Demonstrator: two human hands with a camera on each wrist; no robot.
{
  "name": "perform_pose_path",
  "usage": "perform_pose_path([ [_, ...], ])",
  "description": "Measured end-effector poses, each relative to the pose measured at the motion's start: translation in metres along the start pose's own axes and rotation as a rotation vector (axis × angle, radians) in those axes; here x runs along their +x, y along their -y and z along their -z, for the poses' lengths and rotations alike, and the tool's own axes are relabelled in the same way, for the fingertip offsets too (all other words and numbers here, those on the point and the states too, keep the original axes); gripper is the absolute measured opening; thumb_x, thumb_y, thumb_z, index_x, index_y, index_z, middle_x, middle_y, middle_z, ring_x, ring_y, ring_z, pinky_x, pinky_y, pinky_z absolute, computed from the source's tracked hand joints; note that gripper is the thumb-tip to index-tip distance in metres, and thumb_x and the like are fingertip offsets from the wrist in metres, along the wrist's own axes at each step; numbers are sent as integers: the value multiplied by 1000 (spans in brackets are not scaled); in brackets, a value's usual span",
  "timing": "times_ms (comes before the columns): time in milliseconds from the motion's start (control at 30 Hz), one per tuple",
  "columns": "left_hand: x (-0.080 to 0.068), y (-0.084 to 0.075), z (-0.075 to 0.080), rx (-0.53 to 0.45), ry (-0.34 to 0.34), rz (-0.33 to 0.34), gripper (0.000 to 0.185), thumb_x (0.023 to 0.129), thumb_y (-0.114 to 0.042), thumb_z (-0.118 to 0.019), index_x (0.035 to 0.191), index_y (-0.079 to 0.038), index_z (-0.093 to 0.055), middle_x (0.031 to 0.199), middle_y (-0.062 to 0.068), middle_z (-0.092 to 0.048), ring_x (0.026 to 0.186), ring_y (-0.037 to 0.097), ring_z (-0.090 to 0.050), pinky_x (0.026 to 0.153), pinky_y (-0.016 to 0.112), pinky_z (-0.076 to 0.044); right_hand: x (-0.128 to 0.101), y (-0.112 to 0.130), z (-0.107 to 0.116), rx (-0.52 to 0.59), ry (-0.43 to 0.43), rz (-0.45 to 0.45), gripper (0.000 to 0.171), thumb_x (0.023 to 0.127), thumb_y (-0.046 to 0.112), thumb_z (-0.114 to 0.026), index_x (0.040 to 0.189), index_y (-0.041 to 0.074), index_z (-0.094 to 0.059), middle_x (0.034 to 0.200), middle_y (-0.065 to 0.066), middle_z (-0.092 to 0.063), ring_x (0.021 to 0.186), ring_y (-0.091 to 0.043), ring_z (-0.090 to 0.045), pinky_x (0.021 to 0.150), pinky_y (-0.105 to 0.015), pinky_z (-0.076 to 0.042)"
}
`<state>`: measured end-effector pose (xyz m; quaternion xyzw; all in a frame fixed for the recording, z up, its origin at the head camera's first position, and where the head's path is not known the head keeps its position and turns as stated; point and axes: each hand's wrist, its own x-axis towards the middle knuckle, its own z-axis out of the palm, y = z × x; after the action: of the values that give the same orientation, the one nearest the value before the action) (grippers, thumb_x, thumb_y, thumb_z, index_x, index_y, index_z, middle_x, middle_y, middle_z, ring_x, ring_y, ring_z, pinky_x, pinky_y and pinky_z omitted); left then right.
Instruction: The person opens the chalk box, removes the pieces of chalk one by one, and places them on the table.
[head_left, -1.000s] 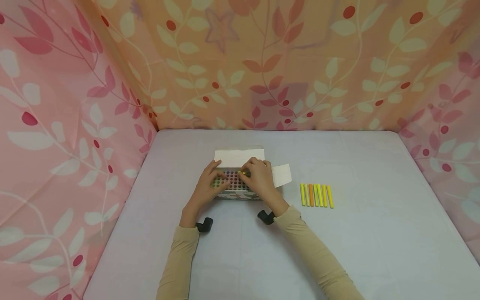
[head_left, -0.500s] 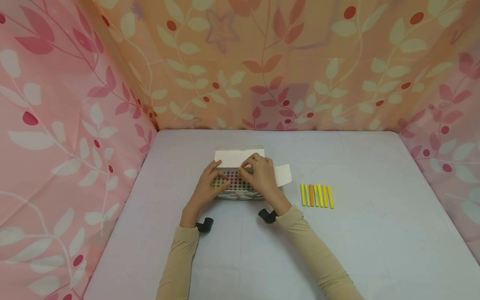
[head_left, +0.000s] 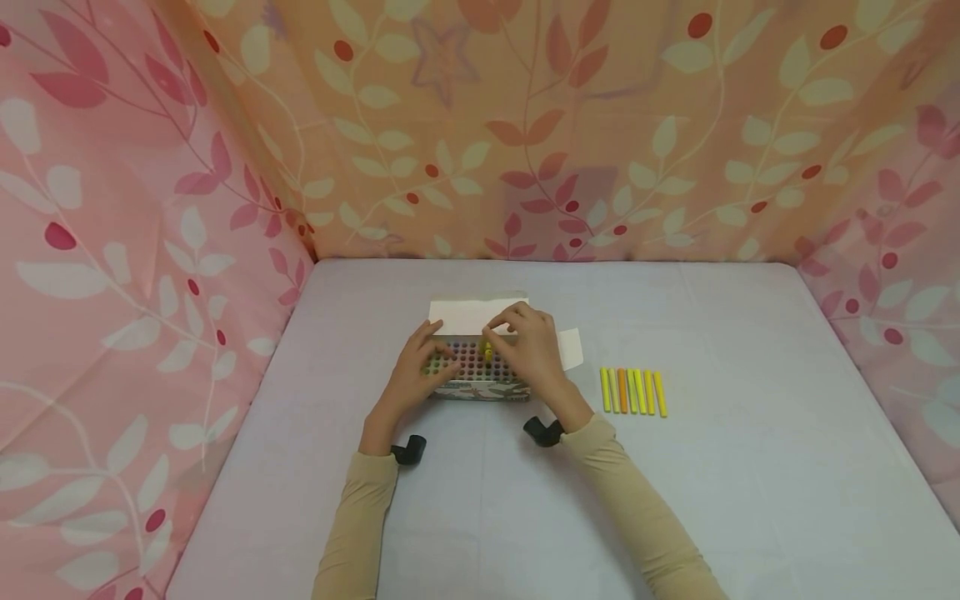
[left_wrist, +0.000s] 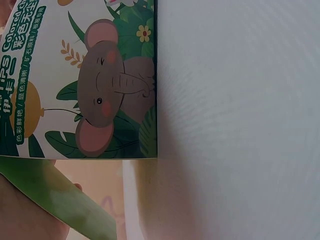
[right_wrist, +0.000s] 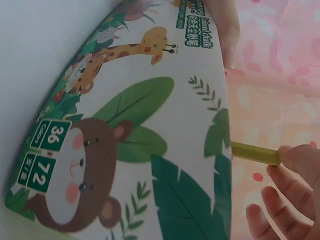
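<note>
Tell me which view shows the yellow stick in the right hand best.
The right wrist view: the yellow stick juts from the box, pinched by the right hand. The head view shows only a small yellow spot. The left wrist view misses it.

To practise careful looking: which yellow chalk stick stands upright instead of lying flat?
The yellow stick pinched by the right hand, standing in the box; the loose sticks lie flat on the table.

Desk [head_left: 750, 467]: pale lilac cloth cover | Curtain [head_left: 570, 125]: pink-orange fabric, leaf-and-berry print, enclosing desk beyond and to both sides of the hands | Light: soft, even
</note>
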<state>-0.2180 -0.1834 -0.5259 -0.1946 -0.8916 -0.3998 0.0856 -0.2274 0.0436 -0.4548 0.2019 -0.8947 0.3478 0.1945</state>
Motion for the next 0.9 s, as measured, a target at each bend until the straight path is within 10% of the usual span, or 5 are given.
perform_pose_path([
  [900,-1,-3,1,-9,7,2,25,85,-45,-64,94,-22,-61,150,-1,-28,141,33,-14,108,60,-18,-2,-13,39,117,-162,37,12,81,24,-72,87,13,-70,87,-1,-63,79,-20,-57,94,-47,-34],
])
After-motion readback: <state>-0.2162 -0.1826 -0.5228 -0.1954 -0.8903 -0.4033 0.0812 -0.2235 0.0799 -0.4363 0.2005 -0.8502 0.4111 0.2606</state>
